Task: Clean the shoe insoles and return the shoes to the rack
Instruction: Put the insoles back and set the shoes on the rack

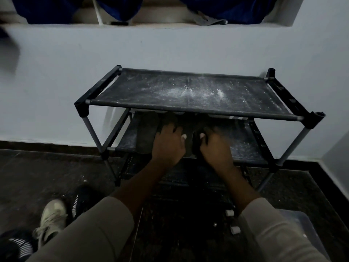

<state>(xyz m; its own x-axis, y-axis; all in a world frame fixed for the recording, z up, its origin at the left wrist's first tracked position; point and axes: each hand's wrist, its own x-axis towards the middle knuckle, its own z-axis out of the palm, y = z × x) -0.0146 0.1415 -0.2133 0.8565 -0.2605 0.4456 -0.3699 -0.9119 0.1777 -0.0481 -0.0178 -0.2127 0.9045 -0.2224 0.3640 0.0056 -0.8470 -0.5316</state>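
Observation:
A black shoe rack (188, 108) stands against the pale wall, its top shelf dusted with white powder. Both my hands reach onto its second shelf. My left hand (168, 146) rests on a dark shoe or insole (186, 129), with another dark insole-shaped piece (146, 133) lying just left of it. My right hand (215, 146) grips a dark shoe (197, 140) near the shelf's front edge. The dim light hides the shoes' details. On the floor at lower left lie a cream sneaker (52, 219) and a black shoe with white stripes (81, 200).
A second black striped shoe (18, 244) lies at the bottom left corner. Two small white cylinders (232, 221) sit on the dark floor by my right sleeve, beside a translucent plastic box (296, 224). Blue cloth (117, 8) hangs above a ledge on the wall.

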